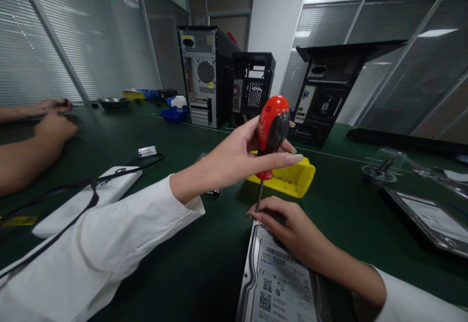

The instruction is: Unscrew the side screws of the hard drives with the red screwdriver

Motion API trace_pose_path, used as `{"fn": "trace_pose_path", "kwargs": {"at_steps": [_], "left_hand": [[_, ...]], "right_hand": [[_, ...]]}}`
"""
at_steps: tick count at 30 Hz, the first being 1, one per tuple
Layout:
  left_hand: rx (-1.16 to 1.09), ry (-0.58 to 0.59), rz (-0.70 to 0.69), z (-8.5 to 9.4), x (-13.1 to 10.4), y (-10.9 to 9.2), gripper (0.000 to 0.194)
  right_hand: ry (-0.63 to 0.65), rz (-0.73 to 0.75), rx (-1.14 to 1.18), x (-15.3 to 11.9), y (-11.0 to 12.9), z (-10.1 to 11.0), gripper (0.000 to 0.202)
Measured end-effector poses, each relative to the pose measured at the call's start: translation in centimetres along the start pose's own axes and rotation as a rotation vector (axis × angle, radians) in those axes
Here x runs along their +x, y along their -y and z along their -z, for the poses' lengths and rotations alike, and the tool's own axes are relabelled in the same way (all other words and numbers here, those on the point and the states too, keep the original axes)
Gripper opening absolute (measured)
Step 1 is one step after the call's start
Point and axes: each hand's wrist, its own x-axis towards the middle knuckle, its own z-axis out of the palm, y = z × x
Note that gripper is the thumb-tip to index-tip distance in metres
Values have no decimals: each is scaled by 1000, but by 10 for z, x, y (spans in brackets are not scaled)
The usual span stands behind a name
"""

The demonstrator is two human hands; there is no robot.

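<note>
My left hand (239, 154) is wrapped round the red and black handle of a screwdriver (273, 122), which stands nearly upright, shaft down. Below it lies a silver hard drive (283, 283) with a white printed label, flat on the table and cut off by the lower edge of the view. At the drive's far left corner, my right hand (288, 219) pinches round the low end of the screwdriver's shaft, its fingertips close to the metal. The tip is hidden by those fingers, and whether a screw is there I cannot tell. Just behind the hands sits a yellow tray (305, 178) with small dark bits in it.
Another hard drive (431, 219) and a clear plastic container (385, 166) are at the right. A white power strip (91, 198) with a black cable lies left, under my sleeve. Computer cases (204, 76) stand at the back. Another person's hands (54, 127) are at far left.
</note>
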Motion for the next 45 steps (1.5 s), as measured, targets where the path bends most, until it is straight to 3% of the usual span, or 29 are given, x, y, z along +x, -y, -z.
{"fn": "trace_pose_path", "kwargs": {"at_steps": [5,11,15,21,34,39,45], "left_hand": [[116,-43,1,2,0,-1,54],[32,-113,-18,4,1,-1,56],[-84,-50,43,6,2,-3,62],[-87,-21,47,3,2,-5,34],[25,-44,3,7,2,-2,40],[26,-41,46,10,2,-5,57],[8,-31,62,9,2,-6,53]], "right_hand": [[-6,-11,-1,0,-1,0,13],[4,-72,-26,2,2,0,15],[-8,-86,-24,3,0,0,17],[-19,-92,-1,3,-2,-1,16],[-24,-104,7,4,-2,-1,14],[-31,-122,-13,4,0,-1,15],[-30,-144,-21,4,3,-1,15]]}}
